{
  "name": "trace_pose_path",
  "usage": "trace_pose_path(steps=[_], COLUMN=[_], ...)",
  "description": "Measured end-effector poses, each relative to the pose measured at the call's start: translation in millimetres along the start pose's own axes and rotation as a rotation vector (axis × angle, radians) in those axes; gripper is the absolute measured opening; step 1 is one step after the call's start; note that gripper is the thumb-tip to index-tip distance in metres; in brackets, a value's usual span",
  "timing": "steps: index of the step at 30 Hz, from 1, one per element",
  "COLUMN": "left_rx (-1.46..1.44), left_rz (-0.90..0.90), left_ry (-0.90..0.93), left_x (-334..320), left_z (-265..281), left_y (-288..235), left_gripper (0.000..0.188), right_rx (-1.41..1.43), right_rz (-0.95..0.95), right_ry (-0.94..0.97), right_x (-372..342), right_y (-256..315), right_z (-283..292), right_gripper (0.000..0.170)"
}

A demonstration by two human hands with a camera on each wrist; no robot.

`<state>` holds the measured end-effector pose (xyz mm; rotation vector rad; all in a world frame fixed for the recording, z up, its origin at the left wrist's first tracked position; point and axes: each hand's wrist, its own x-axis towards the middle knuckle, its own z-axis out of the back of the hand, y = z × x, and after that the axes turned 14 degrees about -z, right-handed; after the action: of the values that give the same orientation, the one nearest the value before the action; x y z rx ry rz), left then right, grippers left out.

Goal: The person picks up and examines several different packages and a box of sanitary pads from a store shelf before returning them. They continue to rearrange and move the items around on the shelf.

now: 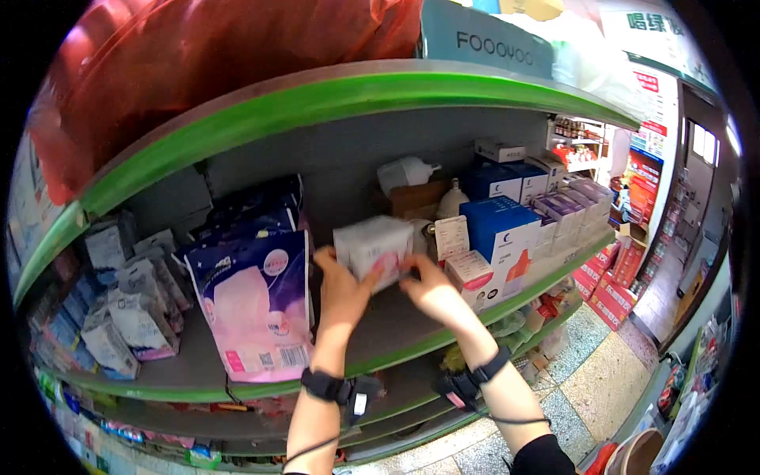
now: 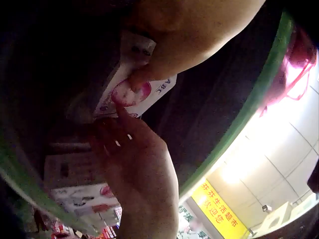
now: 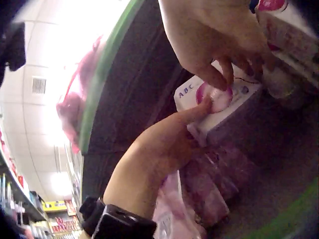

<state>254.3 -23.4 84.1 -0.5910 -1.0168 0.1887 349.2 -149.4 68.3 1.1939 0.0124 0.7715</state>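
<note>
Above the middle of the shelf (image 1: 412, 324), both hands hold a white pack (image 1: 366, 237) marked ABC, with a round pink print on its front. My left hand (image 1: 342, 294) grips its left side, thumb across the front beside the pink print. At the right edge, my right hand (image 1: 435, 291) pinches the pack, thumb on the front face. The left wrist view shows the ABC pack (image 2: 157, 92) between both thumbs. In the right wrist view, the right fingers (image 3: 227, 69) curl at the pack's edge. The pack's back is hidden.
Large blue-and-pink bags (image 1: 257, 305) stand left of the hands, with smaller white packs (image 1: 142, 317) beyond. Bulb boxes (image 1: 503, 245) and loose bulbs (image 1: 405, 174) sit to the right. A green-edged upper shelf (image 1: 340, 87) overhangs the hands.
</note>
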Motion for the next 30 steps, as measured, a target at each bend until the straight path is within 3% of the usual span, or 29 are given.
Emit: trace_pose_path(steps=[1,3,5,6,8,10,12,14,15,16,17,18,20,22,24,27,30], left_rx=[-0.043,-0.073,0.049,0.059,-0.541,-0.574,-0.632,-0.291,-0.122,-0.183,-0.071,0.042,0.035,0.024,0.310,0.165,0.113], left_rz=[-0.069,-0.142,0.114,0.098,0.473,0.588,0.701,0.732,0.659,0.684,0.652,0.617,0.555,0.492,0.371,0.400,0.294], left_ry=[-0.035,-0.082,-0.212,-0.226,0.019,0.013,-0.077,-0.007,-0.152,-0.029,-0.032,-0.028,0.019,0.067,0.018,0.060,0.032], left_x=[14.5,31.0,43.3,48.7,43.7,42.4,32.8,44.0,41.3,47.2,52.1,55.6,58.9,64.9,64.0,71.9,78.0], left_z=[-5.8,-26.5,-41.0,-37.7,-26.1,-38.6,-40.6,-38.7,-100.9,-82.8,-87.2,-93.8,-116.1,-123.1,-131.1,-148.5,-128.9], left_y=[13.0,46.1,63.9,68.6,85.7,148.4,151.2,120.6,264.1,193.1,198.9,212.2,277.6,285.0,284.0,323.7,253.5], left_gripper=[0.073,0.075,0.074,0.074,0.072,0.065,0.066,0.068,0.072,0.080,0.082,0.085,0.085,0.086,0.081,0.082,0.080], right_rx=[-0.021,0.442,0.434,0.426,0.379,0.383,0.434,0.473,0.484,0.496,0.434,0.436,0.430,0.422,0.416,0.322,0.445], right_rz=[-0.154,-0.312,-0.364,-0.418,-0.378,-0.499,-0.563,-0.630,-0.650,-0.678,-0.670,-0.672,-0.689,-0.704,-0.714,-0.714,-0.659], right_ry=[-0.031,-0.046,0.000,0.025,0.108,0.054,0.162,0.271,0.239,0.206,0.083,0.082,0.205,0.325,0.382,0.383,0.401], right_x=[17.5,49.1,73.5,85.1,85.6,95.3,115.2,126.8,127.4,127.6,144.0,148.1,155.6,160.6,159.6,164.3,184.2], right_y=[8.7,8.1,-14.2,-19.3,-16.0,-25.2,-51.8,-59.8,-56.4,-58.6,-81.6,-84.7,-89.3,-90.2,-81.6,-70.9,-112.7], right_z=[-2.3,-16.9,-42.9,-52.5,-57.9,-70.8,-86.8,-93.7,-94.0,-97.7,-118.4,-120.5,-116.7,-108.8,-101.7,-98.6,-114.2], right_gripper=[0.029,0.029,0.029,0.029,0.028,0.027,0.030,0.034,0.037,0.041,0.047,0.047,0.054,0.063,0.068,0.066,0.062])
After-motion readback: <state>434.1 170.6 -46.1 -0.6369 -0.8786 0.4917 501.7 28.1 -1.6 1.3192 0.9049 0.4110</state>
